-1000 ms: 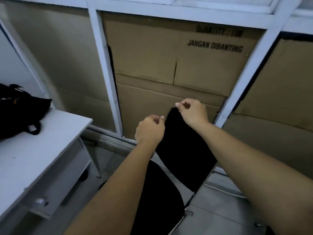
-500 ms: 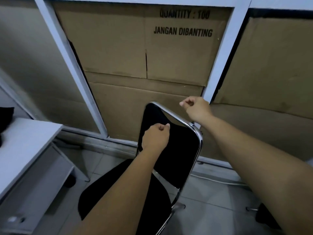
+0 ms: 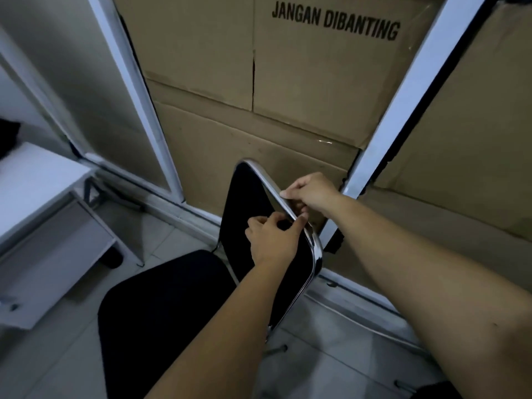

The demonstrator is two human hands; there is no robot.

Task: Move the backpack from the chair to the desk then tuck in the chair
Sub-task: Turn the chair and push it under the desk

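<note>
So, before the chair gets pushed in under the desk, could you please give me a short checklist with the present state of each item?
1. Chair seat free of the backpack: ok, the seat is bare.
2. Backpack on the desk: cannot tell, only a dark shape shows at the left edge.
3. Left hand on the backrest frame: ok, fingers closed near the chrome rail.
4. Right hand on the same rail: ok, fingers wrapped over its top edge.
5. Floor between chair and desk free of obstacles: ok, as far as visible.
6. Chair lined up with the desk opening: not ok, the seat sits angled beside it.
</note>
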